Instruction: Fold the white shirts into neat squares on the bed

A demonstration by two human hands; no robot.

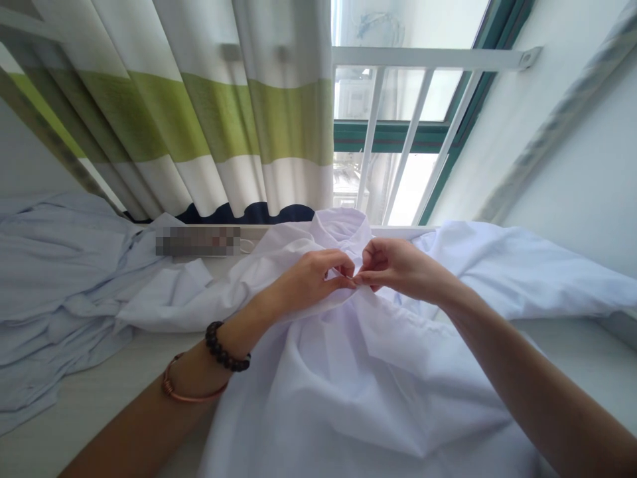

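Note:
A white collared shirt [343,392] lies spread out in front of me, its collar [343,222] toward the window and its sleeves out to both sides. My left hand [318,275] pinches the shirt's front edge below the collar, thumb and fingers pressed together. Right beside it, my right hand [391,269] grips the same edge, and the fingertips of both hands nearly touch. The cloth between them is lifted a little. Whether a button sits under the fingertips is hidden. Dark beads and a copper-coloured bangle circle my left wrist.
More pale crumpled garments [54,285] lie on the pale surface [149,372] at the left. A blurred-out flat item [198,241] rests near the back edge. Behind are a white and green curtain [209,113], a white railing [428,60] and a window; a wall [587,153] stands at the right.

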